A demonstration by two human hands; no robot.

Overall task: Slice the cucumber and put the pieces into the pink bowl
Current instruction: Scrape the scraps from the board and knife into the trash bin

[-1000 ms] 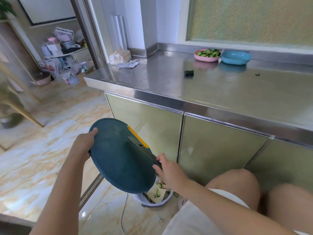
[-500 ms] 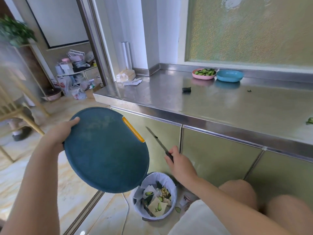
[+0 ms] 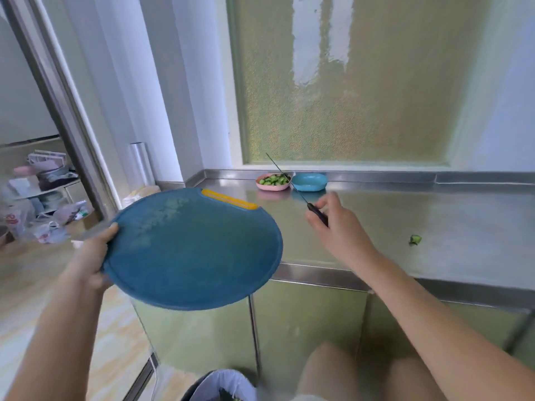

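My left hand [image 3: 92,256] grips the left rim of a round blue cutting board [image 3: 194,250] with a yellow strip, held in the air at the counter's front edge. My right hand [image 3: 338,227] holds a thin black-handled knife [image 3: 292,186] above the steel counter [image 3: 405,221], blade pointing up and away. The pink bowl [image 3: 272,182] with cucumber slices stands at the back of the counter. One loose green cucumber piece [image 3: 415,240] lies on the counter to the right.
A blue bowl [image 3: 309,182] stands right beside the pink bowl. A lined trash bin [image 3: 223,386] stands on the floor below, near my knees. A plastic wrap roll [image 3: 142,163] stands in the left corner. Bags and clutter fill the room at far left.
Both hands have risen from over the trash bin to counter height. The board has tilted back toward level and the knife now points over the counter.
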